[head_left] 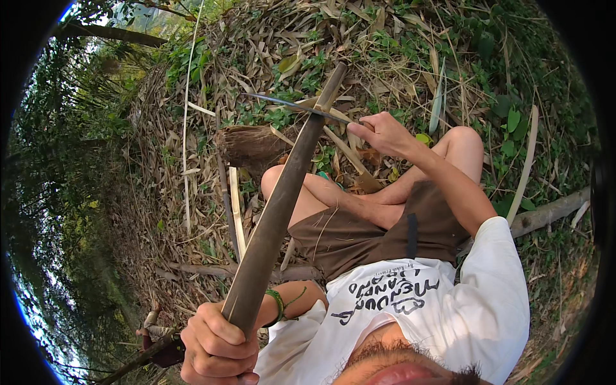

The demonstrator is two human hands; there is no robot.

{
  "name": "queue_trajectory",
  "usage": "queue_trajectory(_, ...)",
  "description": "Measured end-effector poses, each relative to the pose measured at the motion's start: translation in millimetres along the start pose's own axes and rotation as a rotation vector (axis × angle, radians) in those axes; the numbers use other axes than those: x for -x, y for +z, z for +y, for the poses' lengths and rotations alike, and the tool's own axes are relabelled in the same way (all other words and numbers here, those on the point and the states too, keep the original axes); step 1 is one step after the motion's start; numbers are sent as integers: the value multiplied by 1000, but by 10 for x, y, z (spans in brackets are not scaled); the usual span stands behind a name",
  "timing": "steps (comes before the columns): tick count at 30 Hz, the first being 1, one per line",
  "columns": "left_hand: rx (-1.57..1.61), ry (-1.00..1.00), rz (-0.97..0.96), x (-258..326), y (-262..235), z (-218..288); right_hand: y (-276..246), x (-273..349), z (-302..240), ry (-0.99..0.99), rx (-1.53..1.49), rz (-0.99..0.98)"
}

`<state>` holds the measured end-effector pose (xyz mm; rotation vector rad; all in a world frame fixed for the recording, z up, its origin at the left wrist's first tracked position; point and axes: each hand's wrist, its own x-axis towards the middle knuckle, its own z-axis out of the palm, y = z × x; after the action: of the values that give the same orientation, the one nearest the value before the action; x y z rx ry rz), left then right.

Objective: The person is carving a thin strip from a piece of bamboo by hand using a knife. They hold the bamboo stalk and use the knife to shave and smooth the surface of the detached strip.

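My left hand (221, 343) is wrapped round the near end of a long split bamboo strip (273, 215), dark brown outside with a pale cut edge. The strip slants up and away across my lap to its far end. My right hand (387, 133) is closed on the handle of a knife (282, 102), thumb along it. The long thin blade lies across the strip near its far end, where a pale patch shows, and its tip points left. Most of the handle is hidden in my fingers.
I sit cross-legged on leaf-littered ground. A short log (251, 146) lies beyond my left knee. Pale split pieces (237, 208) lie around, with a thick branch (552, 213) at right and a thin pale pole (187, 135) at left. Another person (165, 343) is partly visible at lower left.
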<state>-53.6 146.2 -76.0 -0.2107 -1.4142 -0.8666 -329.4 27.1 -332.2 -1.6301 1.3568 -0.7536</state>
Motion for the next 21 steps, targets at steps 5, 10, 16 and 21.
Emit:
queue_trajectory(5, -147, -22, 107, -42, -32, 23, 67, -100, 204, 137, -27, 158)
queue_trajectory(10, -99, -28, 123, -38, -22, 18, 245, 158, 21, 9, -89, 89)
queue_trajectory(16, -241, -46, 232, -20, 78, 101, 264, 191, -63, 59, -18, 103)
queue_trajectory(21, -282, -50, 223, -30, -30, 121, 204, 94, -39, 238, -38, 155)
